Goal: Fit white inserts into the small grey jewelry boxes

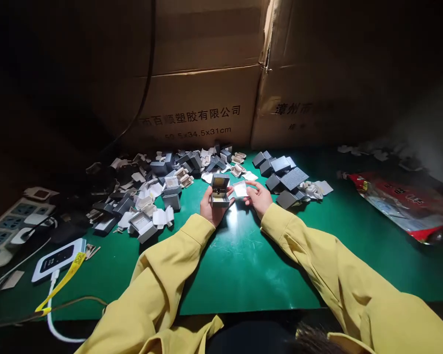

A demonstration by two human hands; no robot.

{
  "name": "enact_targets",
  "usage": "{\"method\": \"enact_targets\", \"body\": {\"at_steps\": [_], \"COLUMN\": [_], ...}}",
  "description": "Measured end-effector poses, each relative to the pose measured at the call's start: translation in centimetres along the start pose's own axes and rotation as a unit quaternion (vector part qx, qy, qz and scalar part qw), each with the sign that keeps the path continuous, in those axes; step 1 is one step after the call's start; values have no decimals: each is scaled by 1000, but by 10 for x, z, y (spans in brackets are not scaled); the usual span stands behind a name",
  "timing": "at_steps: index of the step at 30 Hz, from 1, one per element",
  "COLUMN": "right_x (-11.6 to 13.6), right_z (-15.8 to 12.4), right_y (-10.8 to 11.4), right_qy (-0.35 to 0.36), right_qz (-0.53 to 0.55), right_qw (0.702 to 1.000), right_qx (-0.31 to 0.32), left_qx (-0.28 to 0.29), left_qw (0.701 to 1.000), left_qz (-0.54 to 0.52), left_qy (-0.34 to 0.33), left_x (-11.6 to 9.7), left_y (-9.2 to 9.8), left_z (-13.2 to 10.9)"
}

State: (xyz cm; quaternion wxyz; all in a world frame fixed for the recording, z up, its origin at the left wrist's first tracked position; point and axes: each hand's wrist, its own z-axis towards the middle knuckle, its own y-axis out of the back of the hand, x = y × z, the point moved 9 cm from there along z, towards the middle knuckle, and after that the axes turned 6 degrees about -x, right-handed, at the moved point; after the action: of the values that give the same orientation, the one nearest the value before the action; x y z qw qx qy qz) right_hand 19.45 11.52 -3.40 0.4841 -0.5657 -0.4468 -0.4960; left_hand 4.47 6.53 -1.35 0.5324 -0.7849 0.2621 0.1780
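Far L: power strip, then white device w/ yellow strap. Next, loose heap of open grey boxes & pale inserts on green worktop. Centre: L hand grips small open grey box, just above worktop. R hand pinches pale square insert beside it. R: closed grey boxes, prob. done; the heap is bigger, so most looks left. Cartons behind read "塑胶有限公司", "34.5x31cm", "漳州市".
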Motion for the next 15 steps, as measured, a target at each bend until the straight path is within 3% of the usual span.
{"method": "enact_targets", "body": {"at_steps": [4, 9, 15], "right_x": [7, 13, 24], "right_z": [-11, -20, -28], "right_y": [21, 10, 10], "right_qy": [33, 65, 105], "right_qz": [13, -25, -45], "right_qw": [999, 997, 993], "right_qx": [-23, 30, 20], "left_qx": [16, 10, -11], "left_qw": [999, 997, 996], "left_qz": [41, 73, 73], "left_qy": [20, 39, 54], "left_x": [13, 17, 17], "left_y": [-6, -2, 1], "left_z": [3, 1, -3]}}
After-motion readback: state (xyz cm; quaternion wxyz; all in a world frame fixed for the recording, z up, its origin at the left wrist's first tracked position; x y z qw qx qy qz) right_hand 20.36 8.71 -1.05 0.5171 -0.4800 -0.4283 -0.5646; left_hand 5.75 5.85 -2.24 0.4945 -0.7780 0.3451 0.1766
